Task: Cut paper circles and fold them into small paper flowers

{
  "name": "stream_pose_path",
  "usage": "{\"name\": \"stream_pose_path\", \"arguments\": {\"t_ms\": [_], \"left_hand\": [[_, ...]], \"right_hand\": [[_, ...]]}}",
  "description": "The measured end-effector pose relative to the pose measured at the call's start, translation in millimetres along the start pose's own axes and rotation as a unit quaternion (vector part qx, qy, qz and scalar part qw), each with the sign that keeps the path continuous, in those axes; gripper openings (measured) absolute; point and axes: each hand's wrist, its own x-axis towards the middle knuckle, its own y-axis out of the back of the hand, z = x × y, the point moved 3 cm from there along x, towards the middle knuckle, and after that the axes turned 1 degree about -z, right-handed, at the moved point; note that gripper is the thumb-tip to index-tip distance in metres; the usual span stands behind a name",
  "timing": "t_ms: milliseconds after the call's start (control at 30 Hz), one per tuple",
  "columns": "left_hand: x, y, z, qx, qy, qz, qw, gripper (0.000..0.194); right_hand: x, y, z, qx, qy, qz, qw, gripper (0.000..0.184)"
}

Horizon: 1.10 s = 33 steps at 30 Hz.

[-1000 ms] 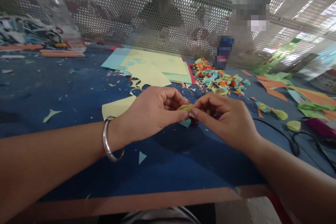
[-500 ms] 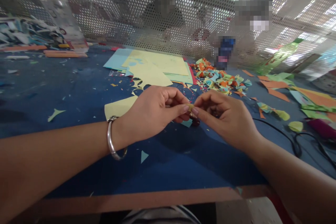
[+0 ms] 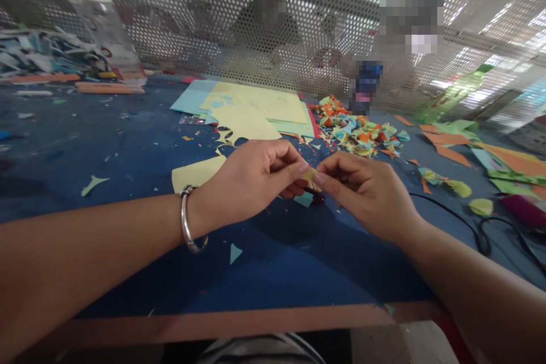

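Observation:
Between both sets of fingertips is a small piece of yellow paper [image 3: 310, 174], pinched from either side above the blue table [image 3: 273, 273]. My left hand [image 3: 267, 173] is closed on its left side, thumb against forefinger. From the right, my right hand [image 3: 362, 185] pinches the other side with thumb and forefinger. A dark red, rounded object [image 3: 318, 199] shows just below the fingers; its kind is mostly hidden. Beside it lies a light blue paper scrap [image 3: 303, 199]. A cut yellow sheet [image 3: 196, 173] lies partly under my left wrist.
Coloured paper sheets [image 3: 264, 101] are stacked ahead, with a heap of small folded papers [image 3: 358, 131] to their right. A bottle [image 3: 106, 28] stands at the back left. Orange and green offcuts [image 3: 512, 159] and a black cable [image 3: 456, 210] lie right. A perforated screen [image 3: 205, 28] stands behind.
My fingertips have shifted slightly on the yellow paper, and a bit more of it shows between them. Both hands stay in nearly the same place.

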Motion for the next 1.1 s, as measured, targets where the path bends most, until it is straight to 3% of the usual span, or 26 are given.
{"name": "stream_pose_path", "arguments": {"t_ms": [267, 467, 567, 700, 900, 1100], "left_hand": [[3.5, 2.4, -1.4, 0.019, 0.019, -0.012, 1.000, 0.028], [0.9, 1.6, 0.8, 0.097, -0.041, 0.001, 0.994, 0.023], [-0.5, 0.0, 3.9, 0.127, -0.046, -0.005, 0.991, 0.012], [-0.1, -0.4, 5.4, 0.090, -0.027, -0.007, 0.996, 0.013], [4.3, -2.3, 2.3, -0.034, 0.063, -0.033, 0.997, 0.020], [3.8, -1.8, 1.6, -0.022, 0.040, -0.042, 0.998, 0.016]], "right_hand": [[-0.2, 0.4, 4.2, -0.004, -0.006, -0.011, 1.000, 0.018], [0.5, 0.1, 3.9, -0.003, -0.003, -0.017, 1.000, 0.021], [0.9, 0.4, 2.0, -0.002, 0.000, -0.020, 1.000, 0.023], [0.2, 0.3, 3.3, -0.006, -0.008, -0.021, 1.000, 0.023], [-1.7, -0.5, 5.4, -0.019, -0.005, -0.033, 0.999, 0.023], [-2.6, 0.0, 2.8, -0.032, -0.008, -0.039, 0.999, 0.019]]}}
